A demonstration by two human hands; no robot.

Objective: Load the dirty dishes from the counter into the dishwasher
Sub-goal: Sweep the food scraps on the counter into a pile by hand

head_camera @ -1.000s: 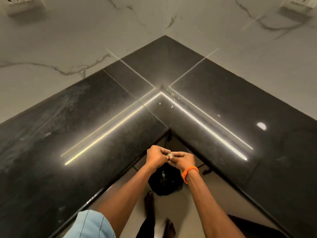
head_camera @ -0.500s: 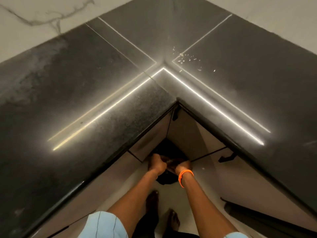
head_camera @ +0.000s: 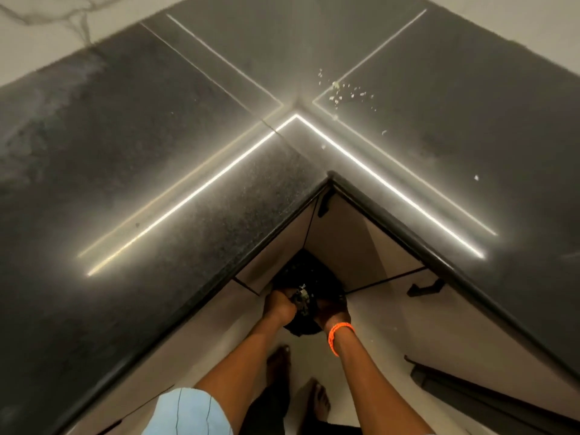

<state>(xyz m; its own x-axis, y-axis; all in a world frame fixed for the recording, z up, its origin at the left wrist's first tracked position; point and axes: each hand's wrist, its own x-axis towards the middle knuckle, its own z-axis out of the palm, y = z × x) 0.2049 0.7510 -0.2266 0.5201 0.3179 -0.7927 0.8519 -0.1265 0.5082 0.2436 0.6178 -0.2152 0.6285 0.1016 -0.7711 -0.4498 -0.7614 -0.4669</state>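
No dishes or dishwasher are in view. My left hand (head_camera: 278, 306) and my right hand (head_camera: 333, 311), with an orange band at its wrist, are held low, below the inner corner of the black counter (head_camera: 150, 158). They hover over a black bin (head_camera: 301, 273) on the floor. The left hand's fingers curl round a small dark clump of food scraps (head_camera: 300, 297) with pale flecks. The right hand's fingers reach into the dark of the bin and are hidden.
Pale crumbs (head_camera: 342, 91) lie scattered on the counter near the back corner. Beige cabinet fronts with black handles (head_camera: 425, 287) stand under the counter on both sides. My bare feet (head_camera: 277, 361) are on the light floor just behind the bin.
Both hands dropped from counter-edge height, where they pinched a small pale scrap together, down to the black bin. The view tilted down and closer to the counter corner.
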